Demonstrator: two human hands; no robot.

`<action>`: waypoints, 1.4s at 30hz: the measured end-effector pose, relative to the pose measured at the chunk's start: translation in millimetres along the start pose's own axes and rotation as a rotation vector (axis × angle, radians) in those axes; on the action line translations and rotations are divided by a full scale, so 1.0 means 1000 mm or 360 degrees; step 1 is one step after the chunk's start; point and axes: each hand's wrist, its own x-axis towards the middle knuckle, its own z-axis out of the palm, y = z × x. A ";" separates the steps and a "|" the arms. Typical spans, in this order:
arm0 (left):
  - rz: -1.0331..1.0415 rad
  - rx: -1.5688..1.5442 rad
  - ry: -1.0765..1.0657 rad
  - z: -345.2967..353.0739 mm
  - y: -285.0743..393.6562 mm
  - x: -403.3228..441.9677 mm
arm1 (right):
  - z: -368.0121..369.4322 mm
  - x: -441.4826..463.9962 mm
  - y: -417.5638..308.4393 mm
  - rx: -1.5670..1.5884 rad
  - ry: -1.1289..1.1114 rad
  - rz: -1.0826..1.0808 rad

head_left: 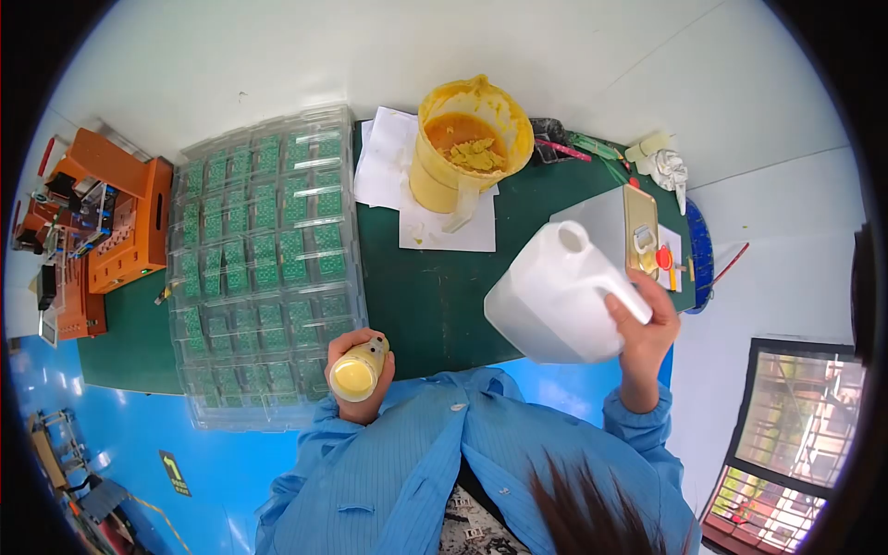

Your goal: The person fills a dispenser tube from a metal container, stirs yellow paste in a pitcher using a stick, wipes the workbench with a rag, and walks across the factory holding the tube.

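My right hand (pixel 654 331) is wrapped round the handle of a white plastic jug (pixel 546 301), whose round mouth is uncovered and faces up. The jug is tilted and held over the front right of the table. In my left hand (pixel 340 350) is a small pale-yellow container (pixel 354 378), its round end facing me; its exact kind is unclear. Beyond both hands, a yellow-stained plastic pitcher (pixel 435 188) stands on white paper (pixel 444 233). Orange-brown liquid and a lump of yellow material show inside it.
Stacked clear trays of green circuit boards (pixel 268 259) fill the table's left part. Orange machines (pixel 129 227) stand farther left. At the right lie a tan tray (pixel 639 211), crumpled white tissue (pixel 668 171) and pens. A blue bin (pixel 701 254) is past the green table's (pixel 416 319) right edge.
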 end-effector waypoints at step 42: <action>0.0115 -0.0108 0.0246 -0.029 -0.031 0.017 | 0.085 0.188 -0.086 -0.0861 -0.1035 0.0167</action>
